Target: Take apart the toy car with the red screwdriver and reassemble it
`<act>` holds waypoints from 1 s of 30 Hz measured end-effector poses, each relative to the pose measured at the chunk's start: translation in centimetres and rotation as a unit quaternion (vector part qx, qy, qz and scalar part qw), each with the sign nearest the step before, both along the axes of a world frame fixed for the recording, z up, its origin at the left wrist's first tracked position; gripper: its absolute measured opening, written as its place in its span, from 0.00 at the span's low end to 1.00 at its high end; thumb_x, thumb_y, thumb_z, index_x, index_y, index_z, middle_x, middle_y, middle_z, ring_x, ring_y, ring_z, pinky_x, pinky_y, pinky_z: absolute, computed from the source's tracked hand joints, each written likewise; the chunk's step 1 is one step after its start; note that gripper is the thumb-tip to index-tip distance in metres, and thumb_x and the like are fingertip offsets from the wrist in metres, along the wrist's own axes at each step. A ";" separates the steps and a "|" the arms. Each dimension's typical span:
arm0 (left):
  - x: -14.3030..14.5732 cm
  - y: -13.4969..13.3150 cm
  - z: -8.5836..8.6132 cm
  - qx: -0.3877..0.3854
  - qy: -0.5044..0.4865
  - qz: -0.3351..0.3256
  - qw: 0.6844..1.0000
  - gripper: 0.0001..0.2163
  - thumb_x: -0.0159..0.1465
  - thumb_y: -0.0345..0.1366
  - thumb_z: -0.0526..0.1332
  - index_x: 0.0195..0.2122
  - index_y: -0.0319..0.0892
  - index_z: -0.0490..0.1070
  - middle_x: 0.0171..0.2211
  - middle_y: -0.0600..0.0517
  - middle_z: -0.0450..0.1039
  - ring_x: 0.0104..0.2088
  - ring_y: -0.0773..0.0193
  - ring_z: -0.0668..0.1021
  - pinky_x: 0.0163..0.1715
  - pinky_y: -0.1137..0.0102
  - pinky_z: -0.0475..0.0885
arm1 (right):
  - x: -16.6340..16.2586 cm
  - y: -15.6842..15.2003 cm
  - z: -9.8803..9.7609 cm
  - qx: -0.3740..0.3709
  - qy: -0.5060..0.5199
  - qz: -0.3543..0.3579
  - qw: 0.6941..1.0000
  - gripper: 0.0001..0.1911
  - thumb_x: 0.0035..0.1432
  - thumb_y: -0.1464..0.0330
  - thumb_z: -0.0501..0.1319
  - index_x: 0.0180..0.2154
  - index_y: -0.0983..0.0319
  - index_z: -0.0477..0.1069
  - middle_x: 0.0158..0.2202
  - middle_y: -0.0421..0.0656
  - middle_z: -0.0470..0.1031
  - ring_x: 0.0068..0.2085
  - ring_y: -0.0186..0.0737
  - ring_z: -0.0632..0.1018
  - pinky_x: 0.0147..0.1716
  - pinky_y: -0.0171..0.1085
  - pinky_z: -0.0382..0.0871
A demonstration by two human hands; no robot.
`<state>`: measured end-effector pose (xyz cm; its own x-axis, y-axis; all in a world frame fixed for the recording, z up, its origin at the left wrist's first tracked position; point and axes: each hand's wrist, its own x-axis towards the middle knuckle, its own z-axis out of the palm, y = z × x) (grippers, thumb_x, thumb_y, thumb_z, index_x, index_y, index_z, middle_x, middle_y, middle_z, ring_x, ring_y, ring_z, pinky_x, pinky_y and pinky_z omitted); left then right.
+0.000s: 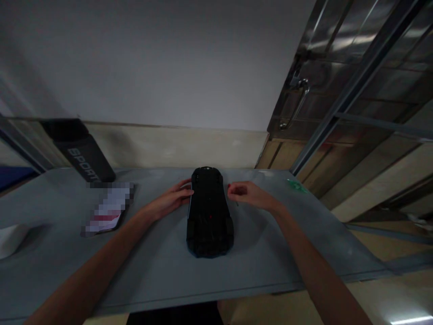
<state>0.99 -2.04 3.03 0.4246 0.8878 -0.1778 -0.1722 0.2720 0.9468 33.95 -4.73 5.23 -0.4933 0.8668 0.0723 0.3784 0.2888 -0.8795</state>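
Observation:
A black toy car [209, 203] lies upside down on the grey table, its dark underside facing up and its long side pointing away from me. A small red dot shows on its underside. My left hand [174, 197] grips the car's left edge, with the thumb and fingers against its side. Just off the car's right side, my right hand [244, 193] is closed in a pinch. A bit of red shows at its fingertips and a thin dark tip pokes out below, but most of what it holds is hidden.
On the left of the grey table [152, 280] lies a phone [110, 207] with a blurred screen, by a black box [83, 153] lettered "SPORT". A white rounded object [11, 239] sits at the far left. Green plastic [297, 185] lies near the right edge; a wall stands behind.

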 end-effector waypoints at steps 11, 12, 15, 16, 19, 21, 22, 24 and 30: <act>0.1 -0.1 0.4 -0.014 0.003 0.011 1.000 0.29 0.59 0.32 0.78 0.62 0.46 0.78 0.68 0.43 0.77 0.69 0.49 0.78 0.70 0.57 0.72 | -1.8 0.5 -0.7 -0.037 0.081 0.018 0.996 0.26 0.60 0.44 0.74 0.37 0.59 0.76 0.32 0.37 0.72 0.33 0.36 0.70 0.36 0.38 0.64; 0.1 -0.1 0.3 -0.012 0.003 0.008 1.000 0.29 0.59 0.32 0.78 0.62 0.47 0.77 0.69 0.43 0.77 0.69 0.49 0.78 0.70 0.57 0.72 | -1.8 0.4 -0.6 -0.037 0.078 0.019 0.996 0.26 0.60 0.43 0.74 0.37 0.59 0.76 0.32 0.37 0.71 0.33 0.36 0.69 0.35 0.38 0.64; 0.1 0.0 0.2 -0.009 -0.004 0.002 1.000 0.29 0.60 0.33 0.78 0.63 0.46 0.77 0.68 0.42 0.77 0.69 0.49 0.78 0.71 0.57 0.72 | -1.8 0.2 -0.3 -0.039 0.067 0.016 0.997 0.26 0.60 0.43 0.73 0.37 0.59 0.75 0.30 0.36 0.70 0.31 0.35 0.68 0.32 0.36 0.62; 0.1 0.0 0.1 -0.010 -0.005 0.003 1.000 0.29 0.60 0.33 0.78 0.63 0.46 0.76 0.68 0.42 0.78 0.68 0.49 0.79 0.71 0.57 0.72 | -1.9 0.2 -0.2 -0.045 0.065 0.012 0.997 0.26 0.59 0.43 0.73 0.37 0.59 0.74 0.30 0.35 0.69 0.31 0.34 0.68 0.31 0.36 0.61; 0.0 0.1 -0.1 -0.012 -0.008 0.006 1.000 0.29 0.60 0.32 0.77 0.63 0.45 0.76 0.67 0.41 0.78 0.66 0.50 0.81 0.70 0.56 0.72 | -2.3 -0.1 -0.1 -0.079 0.070 -0.010 0.994 0.26 0.56 0.44 0.74 0.37 0.58 0.72 0.29 0.34 0.67 0.28 0.33 0.66 0.27 0.35 0.58; 0.0 0.1 -0.2 -0.009 -0.010 0.003 1.000 0.29 0.61 0.32 0.77 0.63 0.45 0.76 0.65 0.40 0.79 0.65 0.50 0.81 0.70 0.56 0.73 | -2.7 -0.2 -0.1 -0.103 0.084 -0.025 0.991 0.23 0.54 0.47 0.73 0.36 0.57 0.71 0.27 0.33 0.65 0.27 0.32 0.64 0.26 0.35 0.57; 0.0 0.1 -0.2 -0.007 -0.011 0.000 1.000 0.29 0.61 0.32 0.77 0.63 0.45 0.76 0.65 0.40 0.80 0.65 0.50 0.81 0.70 0.56 0.73 | -2.9 -0.3 -0.1 -0.113 0.095 -0.032 0.988 0.22 0.54 0.50 0.73 0.36 0.57 0.70 0.27 0.32 0.64 0.26 0.32 0.63 0.26 0.35 0.56; 0.0 0.2 -0.2 -0.007 -0.011 0.000 1.000 0.28 0.61 0.32 0.77 0.64 0.45 0.76 0.64 0.41 0.80 0.65 0.50 0.81 0.69 0.57 0.73 | -3.3 -0.6 -0.1 -0.132 0.119 -0.042 0.983 0.19 0.52 0.54 0.72 0.36 0.57 0.69 0.26 0.31 0.62 0.26 0.32 0.62 0.26 0.34 0.55; 0.0 0.2 -0.2 -0.007 -0.008 0.003 1.000 0.28 0.60 0.32 0.77 0.62 0.46 0.77 0.67 0.42 0.78 0.66 0.50 0.80 0.69 0.58 0.73 | -3.9 -1.2 0.4 -0.179 0.155 -0.067 0.969 0.18 0.48 0.59 0.73 0.35 0.57 0.68 0.26 0.30 0.59 0.26 0.30 0.58 0.25 0.32 0.49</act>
